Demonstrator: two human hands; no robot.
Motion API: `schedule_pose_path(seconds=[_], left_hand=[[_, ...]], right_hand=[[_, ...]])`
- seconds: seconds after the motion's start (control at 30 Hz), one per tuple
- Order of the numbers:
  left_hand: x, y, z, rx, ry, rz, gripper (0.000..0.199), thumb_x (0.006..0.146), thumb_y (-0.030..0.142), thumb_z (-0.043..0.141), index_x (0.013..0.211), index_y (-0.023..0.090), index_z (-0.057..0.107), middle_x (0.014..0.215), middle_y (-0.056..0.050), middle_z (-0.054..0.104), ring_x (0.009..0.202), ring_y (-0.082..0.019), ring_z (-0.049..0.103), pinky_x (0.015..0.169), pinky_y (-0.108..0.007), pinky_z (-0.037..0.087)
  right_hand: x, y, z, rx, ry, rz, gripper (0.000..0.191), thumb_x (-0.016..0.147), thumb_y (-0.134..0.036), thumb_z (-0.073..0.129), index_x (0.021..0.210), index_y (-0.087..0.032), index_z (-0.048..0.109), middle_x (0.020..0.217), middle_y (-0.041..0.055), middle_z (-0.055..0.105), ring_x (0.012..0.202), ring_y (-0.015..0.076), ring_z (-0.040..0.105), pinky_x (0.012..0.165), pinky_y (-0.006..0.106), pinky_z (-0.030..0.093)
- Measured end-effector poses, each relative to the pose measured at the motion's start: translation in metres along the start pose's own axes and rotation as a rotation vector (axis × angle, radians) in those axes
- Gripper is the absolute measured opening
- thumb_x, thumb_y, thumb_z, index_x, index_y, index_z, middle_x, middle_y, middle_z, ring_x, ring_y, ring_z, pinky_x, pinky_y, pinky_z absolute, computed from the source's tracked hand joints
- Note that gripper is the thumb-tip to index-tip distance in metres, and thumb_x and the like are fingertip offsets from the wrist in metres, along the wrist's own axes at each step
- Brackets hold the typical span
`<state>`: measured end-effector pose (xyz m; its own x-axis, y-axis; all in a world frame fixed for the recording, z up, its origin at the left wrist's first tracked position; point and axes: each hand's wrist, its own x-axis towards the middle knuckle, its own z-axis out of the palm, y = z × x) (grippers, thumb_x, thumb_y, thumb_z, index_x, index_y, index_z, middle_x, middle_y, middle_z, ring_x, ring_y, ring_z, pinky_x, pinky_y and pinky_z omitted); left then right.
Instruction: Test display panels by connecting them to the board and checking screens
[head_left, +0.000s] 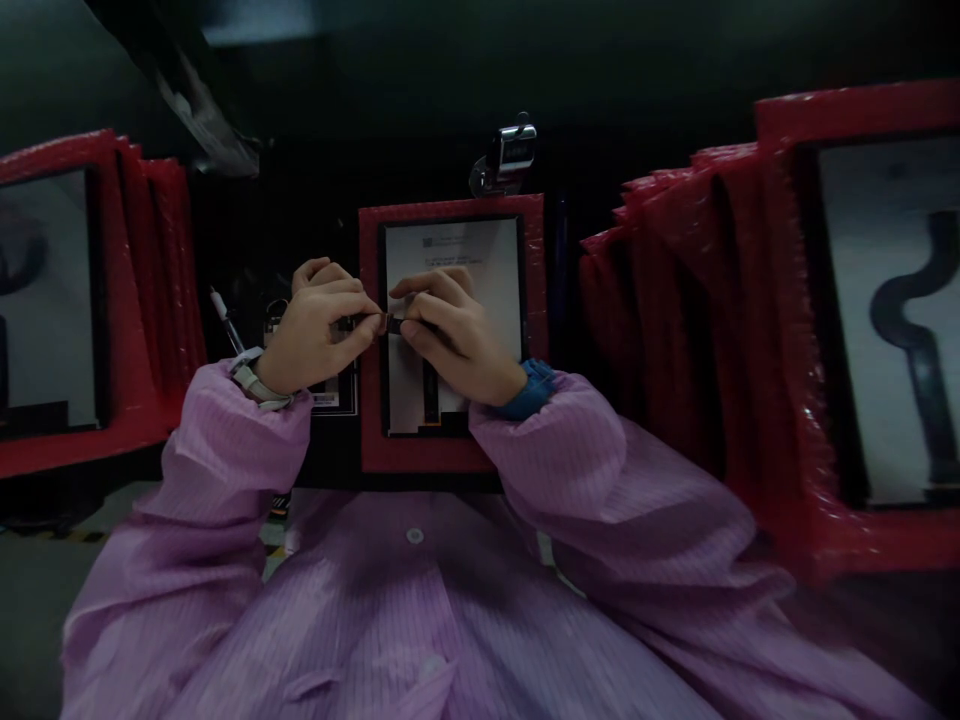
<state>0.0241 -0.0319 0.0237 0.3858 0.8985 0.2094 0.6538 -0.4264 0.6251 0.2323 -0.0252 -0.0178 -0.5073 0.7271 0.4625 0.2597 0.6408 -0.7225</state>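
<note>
My left hand is closed in a pinch on the end of a dark flat cable, mostly hidden by the fingers. My right hand faces it, thumb and finger closed on the black flex cable of a flat display panel. Between the fingertips of both hands shows a small brownish connector end; whether the two ends are joined I cannot tell. The panel lies face down, its pale back with printed text upward, on a red bubble-wrap bag. My right hand hovers over it.
Red bubble-wrap bags stand stacked on the right, with another panel on top. More red bags and a panel are at left. A metal tally counter stands behind; a white pen lies near my left wrist.
</note>
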Motion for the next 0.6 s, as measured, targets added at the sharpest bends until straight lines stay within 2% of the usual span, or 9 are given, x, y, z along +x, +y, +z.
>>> schedule_pose_path(seconds=[0.23, 0.4, 0.6], left_hand=[[0.0000, 0.0014, -0.0034, -0.031, -0.073, 0.010, 0.020, 0.085, 0.031, 0.056, 0.070, 0.024, 0.067, 0.068, 0.000, 0.064, 0.083, -0.023, 0.063, 0.109, -0.059, 0.035], [-0.0003, 0.0014, -0.0015, -0.023, -0.057, -0.026, 0.021, 0.085, 0.033, 0.056, 0.070, 0.025, 0.068, 0.068, 0.000, 0.063, 0.084, -0.023, 0.063, 0.111, -0.058, 0.031], [0.0002, 0.0025, 0.0002, -0.083, -0.054, -0.061, 0.016, 0.081, 0.030, 0.061, 0.067, 0.026, 0.068, 0.066, 0.001, 0.061, 0.085, -0.024, 0.063, 0.116, -0.059, 0.025]], right_hand=[[-0.0002, 0.0004, -0.0002, -0.055, -0.036, 0.011, 0.022, 0.103, -0.028, 0.045, 0.083, -0.021, 0.052, 0.117, 0.0078, 0.064, 0.113, 0.0245, 0.050, 0.099, 0.047, 0.042], [-0.0004, 0.0000, -0.0010, -0.039, -0.063, 0.027, 0.026, 0.104, -0.032, 0.042, 0.082, -0.021, 0.052, 0.118, 0.0080, 0.064, 0.114, 0.0251, 0.049, 0.100, 0.049, 0.042], [-0.0009, -0.0008, -0.0006, -0.039, -0.053, 0.041, 0.022, 0.102, -0.028, 0.044, 0.084, -0.021, 0.053, 0.117, 0.0078, 0.064, 0.114, 0.0252, 0.049, 0.101, 0.049, 0.042]])
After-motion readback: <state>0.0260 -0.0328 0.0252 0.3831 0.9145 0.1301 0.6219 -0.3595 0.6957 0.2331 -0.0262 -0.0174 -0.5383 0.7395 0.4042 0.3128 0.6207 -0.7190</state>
